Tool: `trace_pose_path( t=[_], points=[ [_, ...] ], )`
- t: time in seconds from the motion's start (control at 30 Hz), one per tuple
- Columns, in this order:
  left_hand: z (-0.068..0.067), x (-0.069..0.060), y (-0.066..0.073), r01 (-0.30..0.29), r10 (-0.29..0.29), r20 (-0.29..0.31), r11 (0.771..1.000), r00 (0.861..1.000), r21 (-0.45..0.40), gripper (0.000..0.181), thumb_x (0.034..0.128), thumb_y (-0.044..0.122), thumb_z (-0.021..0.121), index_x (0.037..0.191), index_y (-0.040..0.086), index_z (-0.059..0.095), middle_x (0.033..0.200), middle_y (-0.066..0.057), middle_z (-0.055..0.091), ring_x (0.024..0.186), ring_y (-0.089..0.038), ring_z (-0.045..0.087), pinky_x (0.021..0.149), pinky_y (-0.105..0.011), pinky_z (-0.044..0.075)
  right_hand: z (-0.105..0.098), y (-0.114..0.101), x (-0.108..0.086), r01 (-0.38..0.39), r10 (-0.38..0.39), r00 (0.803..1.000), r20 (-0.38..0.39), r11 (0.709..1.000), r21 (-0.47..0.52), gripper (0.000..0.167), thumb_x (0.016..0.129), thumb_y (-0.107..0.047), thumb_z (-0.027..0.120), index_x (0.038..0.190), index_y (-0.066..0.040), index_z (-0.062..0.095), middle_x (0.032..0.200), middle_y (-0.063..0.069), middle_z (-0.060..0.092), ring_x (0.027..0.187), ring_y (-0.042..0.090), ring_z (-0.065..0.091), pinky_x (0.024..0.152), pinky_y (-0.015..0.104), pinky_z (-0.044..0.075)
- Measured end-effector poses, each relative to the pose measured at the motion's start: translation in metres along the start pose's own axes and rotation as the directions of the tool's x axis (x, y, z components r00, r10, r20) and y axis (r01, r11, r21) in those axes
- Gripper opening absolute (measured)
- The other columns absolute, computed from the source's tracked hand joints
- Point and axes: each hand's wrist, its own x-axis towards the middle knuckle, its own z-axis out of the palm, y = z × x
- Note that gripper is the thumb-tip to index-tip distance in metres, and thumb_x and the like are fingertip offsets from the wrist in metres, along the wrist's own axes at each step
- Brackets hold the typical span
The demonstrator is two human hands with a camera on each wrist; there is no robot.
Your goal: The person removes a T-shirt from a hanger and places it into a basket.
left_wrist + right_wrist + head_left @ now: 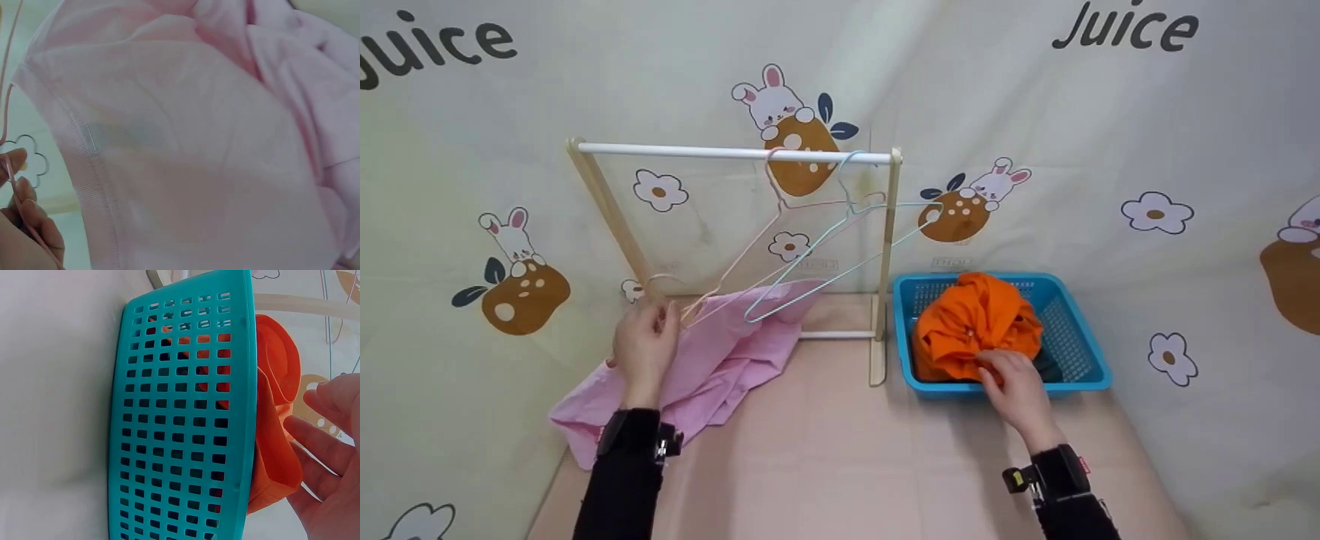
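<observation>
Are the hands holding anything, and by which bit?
The left hand holds a pink hanger by the wire near its hook. The right hand, by the orange cloth, seems to hold nothing.

Rack point(885, 277) left of the basket point(1084, 337), both on one surface point(840, 457), with a sheet point(1035, 112) behind them.
Two hangers are on the rack's top bar point(675, 152) towards its right end: a left one point(782, 208) and a right one point(850, 208). I have a garment point(735, 367) at the front left, before the rack's lower bar point(840, 335) and covering that bar's left part. My left grip point(645, 345) is at the garment's far left side, with a third hanger point(19, 205) between its fingers. In the basket, a bundle point(979, 322) sits to the left; another cloth point(1046, 367) lies beside it, to the right. My right grip point(1020, 386) is at the bundle's near side, over the basket's front rim.
</observation>
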Motion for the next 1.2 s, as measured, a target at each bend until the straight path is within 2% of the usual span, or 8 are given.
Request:
trace_pose_path(
  t=[0.07, 0.13, 0.3, 0.53, 0.8, 0.97, 1.1, 1.2],
  points=[
    [0.003, -0.012, -0.008, -0.032, 0.03, -0.032, 0.998, 0.999, -0.045, 0.033, 0.0923, 0.014, 0.063, 0.065, 0.003, 0.049, 0.065, -0.011, 0.042, 0.062, -0.035, 0.042, 0.06, -0.045, 0.03, 0.0, 0.0, 0.0, 0.002, -0.002, 1.0, 0.006, 1.0, 0.004, 0.025, 0.089, -0.004, 0.073, 0.113, -0.002, 0.071, 0.11, 0.014, 0.069, 0.105, 0.034, 0.059, 0.092, 0.051, 0.047],
    [0.005, -0.024, -0.014, -0.032, 0.028, -0.055, 0.996, 0.998, -0.083, 0.034, 0.0924, 0.011, 0.063, 0.064, 0.002, 0.046, 0.065, -0.011, 0.041, 0.063, -0.034, 0.041, 0.062, -0.045, 0.03, 0.001, -0.001, 0.0, 0.003, -0.003, 1.0, 0.01, 1.0, 0.008, 0.025, 0.089, -0.005, 0.073, 0.114, -0.003, 0.071, 0.111, 0.014, 0.069, 0.105, 0.034, 0.059, 0.093, 0.051, 0.047],
    [0.007, -0.053, -0.025, -0.034, 0.025, -0.06, 0.988, 0.998, -0.153, 0.025, 0.0929, 0.007, 0.061, 0.07, -0.001, 0.054, 0.068, -0.014, 0.048, 0.066, -0.032, 0.046, 0.066, -0.042, 0.032, 0.004, -0.004, 0.0, 0.017, -0.016, 1.0, -0.014, 1.0, 0.025, 0.024, 0.089, -0.004, 0.073, 0.113, -0.004, 0.071, 0.11, 0.012, 0.069, 0.105, 0.033, 0.059, 0.093, 0.051, 0.047],
    [0.012, -0.085, -0.028, -0.173, 0.163, -0.073, 0.97, 0.984, -0.169, 0.009, 0.0868, 0.002, 0.062, 0.078, 0.003, 0.06, 0.066, -0.007, 0.052, 0.062, -0.026, 0.047, 0.064, -0.04, 0.033, 0.02, -0.02, -0.001, 0.091, -0.087, 0.993, -0.078, 0.994, 0.055, 0.027, 0.088, -0.001, 0.071, 0.114, -0.006, 0.071, 0.122, 0.013, 0.065, 0.117, 0.033, 0.056, 0.1, 0.053, 0.042],
    [0.023, -0.106, -0.001, -0.322, 0.328, -0.019, 0.911, 0.944, -0.257, 0.009, 0.087, 0.007, 0.067, 0.08, 0.003, 0.064, 0.074, -0.007, 0.06, 0.068, -0.029, 0.055, 0.068, -0.04, 0.038, 0.045, -0.054, 0.0, 0.191, -0.19, 0.982, -0.017, 0.975, 0.116, 0.038, 0.088, -0.006, 0.074, 0.125, -0.008, 0.066, 0.133, 0.011, 0.061, 0.126, 0.03, 0.053, 0.103, 0.053, 0.041],
    [0.03, -0.109, 0.025, -0.385, 0.412, 0.011, 0.859, 0.911, -0.337, 0.007, 0.0893, 0.008, 0.068, 0.085, 0.003, 0.067, 0.08, -0.004, 0.063, 0.073, -0.026, 0.057, 0.072, -0.036, 0.041, 0.056, -0.079, 0.003, 0.188, -0.201, 0.976, 0.082, 0.971, 0.146, 0.044, 0.09, -0.015, 0.073, 0.132, -0.011, 0.062, 0.139, 0.009, 0.057, 0.131, 0.031, 0.048, 0.105, 0.057, 0.037],
    [0.036, -0.111, 0.044, -0.42, 0.455, 0.015, 0.833, 0.89, -0.36, 0.013, 0.0953, 0.013, 0.064, 0.086, 0.005, 0.066, 0.079, -0.002, 0.061, 0.073, -0.023, 0.056, 0.071, -0.034, 0.041, 0.066, -0.096, 0.006, 0.19, -0.213, 0.961, 0.176, 0.972, 0.139, 0.052, 0.093, -0.024, 0.071, 0.141, -0.013, 0.055, 0.145, 0.008, 0.052, 0.135, 0.03, 0.045, 0.108, 0.056, 0.035],
    [0.041, -0.113, 0.056, -0.443, 0.477, 0.013, 0.825, 0.879, -0.351, 0.022, 0.0993, 0.021, 0.06, 0.083, 0.007, 0.065, 0.077, 0.0, 0.059, 0.071, -0.022, 0.055, 0.068, -0.033, 0.041, 0.073, -0.106, 0.006, 0.199, -0.227, 0.948, 0.222, 0.969, 0.145, 0.056, 0.094, -0.029, 0.07, 0.144, -0.015, 0.052, 0.147, 0.008, 0.05, 0.136, 0.031, 0.043, 0.109, 0.056, 0.034]
  ],
)
